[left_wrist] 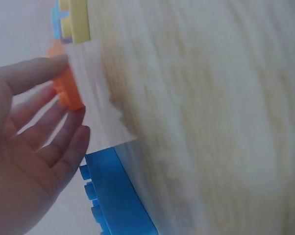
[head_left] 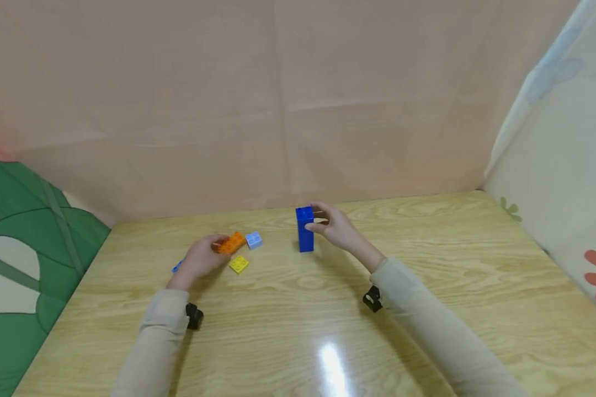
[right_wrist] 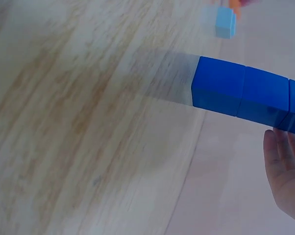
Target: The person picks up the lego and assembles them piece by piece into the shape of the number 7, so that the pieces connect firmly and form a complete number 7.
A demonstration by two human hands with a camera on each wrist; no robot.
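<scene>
Standing upright already, the blue tower (head_left: pixel 305 229) is pinched at its top by right hand (head_left: pixel 334 225) fingers; left of it, left hand (head_left: pixel 201 259) fingers pinch an orange brick (head_left: pixel 230 242), with yellow (head_left: pixel 239 264) and pale blue (head_left: pixel 254 240) bricks loose on the table (head_left: pixel 427 286).

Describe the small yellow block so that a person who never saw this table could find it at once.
Look at the wooden table, then at the left hand, which holds an orange block. Just right of that hand and a little nearer the person, the yellow block lies flat on the wood. It is the only yellow piece, flatter than the pale blue block behind it.
</scene>
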